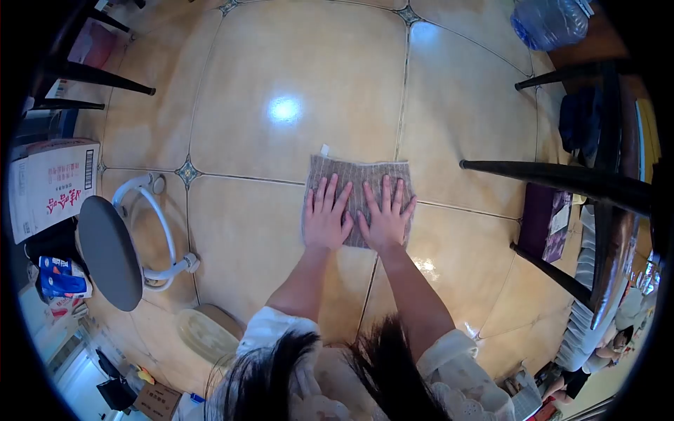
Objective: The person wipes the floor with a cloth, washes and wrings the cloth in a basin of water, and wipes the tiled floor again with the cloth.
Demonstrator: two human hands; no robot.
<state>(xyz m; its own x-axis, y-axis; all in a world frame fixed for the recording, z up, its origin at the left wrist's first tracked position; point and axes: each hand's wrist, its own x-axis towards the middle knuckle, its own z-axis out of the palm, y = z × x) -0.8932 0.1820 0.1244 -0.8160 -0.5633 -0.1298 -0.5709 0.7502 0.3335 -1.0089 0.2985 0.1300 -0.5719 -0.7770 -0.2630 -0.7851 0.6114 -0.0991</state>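
Note:
A brown-grey striped cloth [357, 172] with a small white tag at its top edge lies spread on the tiled floor [246, 231]. My left hand [326, 216] rests flat on the left part of the cloth, its fingers spread and pointing away from me. Beside it, my right hand [386, 214] presses flat on the right part, fingers also apart. The two thumbs are close together near the cloth's middle. Neither hand grips anything.
At the left are a grey-seated stool [110, 252], a white box [55, 186] and a pale oval basin [209, 333]. Dark chair legs [554, 179] reach in from the right, near a purple box [539, 217]. A plastic-wrapped item [551, 24] is at the top right.

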